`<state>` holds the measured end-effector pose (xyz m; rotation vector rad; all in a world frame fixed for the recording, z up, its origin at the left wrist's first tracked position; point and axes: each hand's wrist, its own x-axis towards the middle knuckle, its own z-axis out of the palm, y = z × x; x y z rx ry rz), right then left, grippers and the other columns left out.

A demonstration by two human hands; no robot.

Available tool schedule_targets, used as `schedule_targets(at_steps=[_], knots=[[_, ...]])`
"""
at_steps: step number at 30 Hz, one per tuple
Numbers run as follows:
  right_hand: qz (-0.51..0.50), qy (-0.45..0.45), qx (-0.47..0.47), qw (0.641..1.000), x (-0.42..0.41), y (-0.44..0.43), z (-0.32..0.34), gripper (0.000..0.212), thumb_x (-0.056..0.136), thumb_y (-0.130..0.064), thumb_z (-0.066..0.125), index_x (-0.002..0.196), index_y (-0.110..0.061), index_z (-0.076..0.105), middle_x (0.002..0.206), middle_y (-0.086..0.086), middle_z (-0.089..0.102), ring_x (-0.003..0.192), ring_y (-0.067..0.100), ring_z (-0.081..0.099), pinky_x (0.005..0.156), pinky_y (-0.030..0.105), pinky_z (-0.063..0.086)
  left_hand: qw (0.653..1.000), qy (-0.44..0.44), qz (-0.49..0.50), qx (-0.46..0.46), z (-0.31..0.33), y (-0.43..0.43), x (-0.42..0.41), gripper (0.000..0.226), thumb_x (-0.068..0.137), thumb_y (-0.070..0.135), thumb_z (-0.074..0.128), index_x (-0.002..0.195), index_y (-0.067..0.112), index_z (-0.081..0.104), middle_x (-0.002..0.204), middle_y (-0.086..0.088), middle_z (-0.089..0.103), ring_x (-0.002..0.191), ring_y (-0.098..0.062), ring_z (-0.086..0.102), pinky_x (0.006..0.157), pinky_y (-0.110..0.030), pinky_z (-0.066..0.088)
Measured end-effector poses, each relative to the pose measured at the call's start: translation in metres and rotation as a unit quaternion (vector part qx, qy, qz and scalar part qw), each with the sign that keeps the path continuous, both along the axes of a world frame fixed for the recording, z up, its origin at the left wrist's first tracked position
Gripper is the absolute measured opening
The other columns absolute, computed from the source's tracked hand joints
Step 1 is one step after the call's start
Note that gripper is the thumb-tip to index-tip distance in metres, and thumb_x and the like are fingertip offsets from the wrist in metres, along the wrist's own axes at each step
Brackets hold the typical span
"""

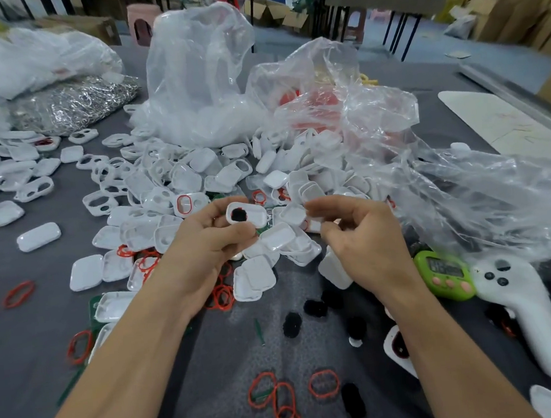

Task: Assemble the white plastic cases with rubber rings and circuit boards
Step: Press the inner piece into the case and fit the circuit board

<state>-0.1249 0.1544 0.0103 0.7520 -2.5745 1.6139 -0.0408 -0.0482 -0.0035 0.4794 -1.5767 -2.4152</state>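
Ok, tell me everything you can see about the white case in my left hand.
The case is a small white rounded-rectangle shell of glossy-looking plastic. An oval opening at its left end shows something black inside, with a hint of red at the rim. It lies roughly level, tilted slightly, above the pile on the table, pinched between the thumb and fingers of the left hand. The right hand is close but not touching it.

We work in an assembly workshop. A heap of white plastic case shells [180,183] covers the grey worktable [29,327]. Behind the heap stand clear plastic bags [197,76] and brown cardboard cartons [521,1].
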Motion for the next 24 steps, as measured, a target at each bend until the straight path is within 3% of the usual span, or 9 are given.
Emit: schedule_targets(at_steps=[4,6,8,10,13,15,18,21,24], knots=[[0.030,0.013,0.127,0.991,-0.016,-0.022,0.016,0.043,0.089,-0.011,0.063,0.118,-0.041,0.074,0.110,-0.035,0.067,0.105,-0.021,0.056,0.083,-0.004,0.037,1.000,-0.009,0.003,-0.014,-0.002,-0.002,-0.001,0.038,0.084,-0.012,0.067,0.116,0.009,0.069,0.092,-0.002,0.076,0.089,-0.016,0.072,0.092,-0.030,0.060],[0.060,0.011,0.192,0.979,-0.029,-0.041,0.023,0.049,0.091,-0.009,0.057,0.128,-0.038,0.069,0.130,-0.020,0.067,0.120,-0.004,0.058,0.086,0.004,0.036,1.000,-0.010,0.005,-0.009,-0.002,-0.003,-0.004,0.037,0.085,-0.011,0.067,0.116,0.009,0.069,0.099,-0.005,0.077,0.095,-0.018,0.072,0.092,-0.031,0.060],[0.082,0.016,0.239,0.967,-0.041,-0.062,0.030,0.054,0.093,-0.005,0.052,0.134,-0.038,0.064,0.133,-0.009,0.067,0.118,0.012,0.062,0.087,0.017,0.043,1.000,-0.011,0.010,-0.002,-0.003,-0.003,-0.006,0.034,0.087,-0.009,0.066,0.116,0.009,0.070,0.102,-0.007,0.077,0.098,-0.019,0.072,0.094,-0.033,0.060],[0.104,0.033,0.314,0.943,-0.052,-0.081,0.032,0.057,0.094,-0.003,0.051,0.139,-0.035,0.060,0.135,-0.003,0.066,0.112,0.020,0.065,0.091,0.028,0.050,1.000,-0.013,0.009,0.005,-0.004,-0.003,-0.007,0.031,0.089,-0.007,0.066,0.114,0.010,0.071,0.102,-0.005,0.077,0.099,-0.016,0.072,0.094,-0.032,0.060],[0.087,0.055,0.387,0.916,-0.062,-0.092,0.034,0.052,0.092,-0.001,0.059,0.138,-0.026,0.062,0.138,0.005,0.064,0.119,0.025,0.062,0.099,0.035,0.051,1.000,-0.016,0.008,0.015,-0.004,-0.004,-0.009,0.029,0.090,-0.005,0.065,0.113,0.011,0.073,0.102,-0.003,0.078,0.097,-0.013,0.073,0.091,-0.029,0.060],[0.047,0.062,0.336,0.939,-0.065,-0.081,0.038,0.044,0.089,0.000,0.063,0.126,-0.023,0.071,0.128,0.005,0.069,0.115,0.023,0.065,0.099,0.035,0.053,1.000,-0.018,0.008,0.024,-0.005,-0.005,-0.010,0.029,0.089,-0.005,0.066,0.110,0.012,0.074,0.101,-0.004,0.078,0.096,-0.013,0.073,0.087,-0.027,0.060],[-0.029,0.096,0.270,0.958,-0.064,-0.048,0.047,0.024,0.087,-0.006,0.069,0.095,-0.025,0.081,0.092,-0.009,0.077,0.088,0.010,0.069,0.086,0.028,0.056,0.999,-0.016,0.004,0.033,-0.004,-0.004,-0.011,0.029,0.086,-0.007,0.067,0.099,0.016,0.080,0.099,-0.005,0.077,0.094,-0.014,0.074,0.081,-0.025,0.060],[-0.048,0.071,0.349,0.933,-0.051,-0.011,0.051,0.010,0.084,-0.023,0.078,0.077,-0.030,0.079,0.072,-0.018,0.070,0.069,-0.001,0.063,0.062,0.018,0.050,1.000,-0.014,-0.007,0.013,-0.004,-0.002,-0.013,0.035,0.087,-0.008,0.067,0.092,0.023,0.083,0.093,-0.005,0.074,0.092,-0.013,0.072,0.085,-0.026,0.060],[-0.048,0.024,0.406,0.912,-0.034,0.017,0.044,0.013,0.082,-0.043,0.081,0.074,-0.035,0.074,0.069,-0.021,0.068,0.064,-0.006,0.061,0.056,0.014,0.045,1.000,-0.014,-0.016,0.005,-0.004,0.002,-0.013,0.037,0.086,-0.010,0.066,0.091,0.023,0.083,0.089,-0.002,0.074,0.088,-0.013,0.071,0.084,-0.026,0.060]])
